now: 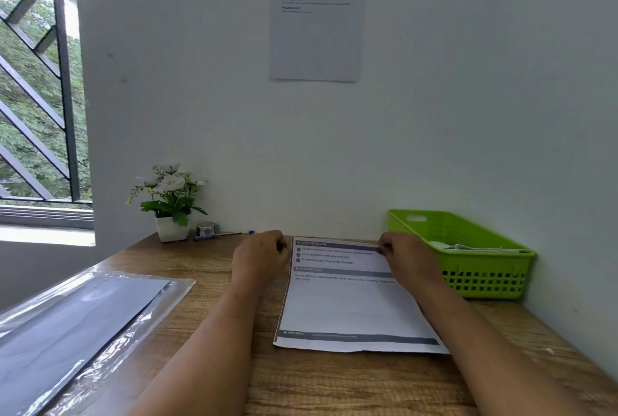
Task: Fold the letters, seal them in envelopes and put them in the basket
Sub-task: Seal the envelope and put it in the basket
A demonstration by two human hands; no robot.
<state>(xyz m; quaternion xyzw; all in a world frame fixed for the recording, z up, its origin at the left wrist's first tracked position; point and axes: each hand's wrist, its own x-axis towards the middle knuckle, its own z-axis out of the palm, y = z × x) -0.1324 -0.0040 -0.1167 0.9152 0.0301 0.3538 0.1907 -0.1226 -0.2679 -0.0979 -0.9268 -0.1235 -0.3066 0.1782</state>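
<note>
**At the desk: both hands on the far edge of the letter**

On the wooden desk the letter lies flat, its long axis running from the person toward the wall. The left hand has curled fingers at the far left corner and looks to be pinching it. The right hand pinches the far right corner between thumb and fingers. The near short edge is free, so the fold probably comes straight back toward the person. The green basket sits just right of the sheet, closer to the right hand.
</note>
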